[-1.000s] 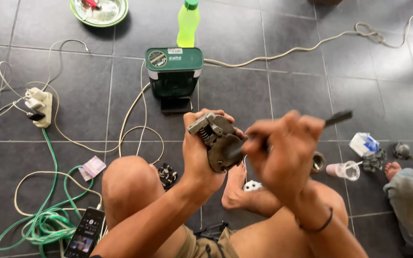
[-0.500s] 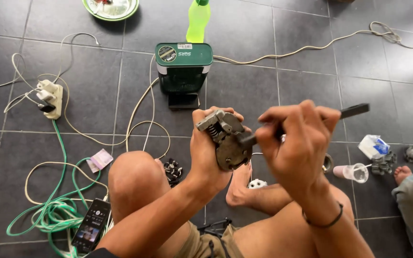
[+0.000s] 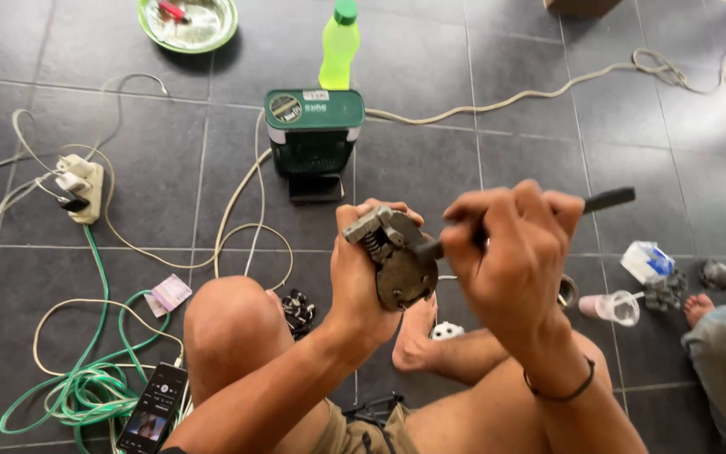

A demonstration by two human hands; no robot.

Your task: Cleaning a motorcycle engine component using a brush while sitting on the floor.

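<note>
Left grip (image 3: 361, 277) clasps grey metal part (image 3: 397, 256); right grip (image 3: 510, 248) holds tool (image 3: 607, 200).

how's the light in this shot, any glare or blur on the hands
Head view: even daylight, soft shadows under the green box; mild sheen on the floor tiles at upper right; left hand, right hand and metal part are sharp.

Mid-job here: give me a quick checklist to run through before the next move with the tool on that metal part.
1. Left hand grips the metal part firmly: ok.
2. Right hand wraps the dark-handled tool: ok.
3. Tool tip seated on the part: cannot tell, fingers hide it.
4. Part held off the floor, above the bare foot: ok.
5. Green cable and cream cords lie away from both hands: ok.
6. Another person's foot sits close at the right: not ok.
</note>
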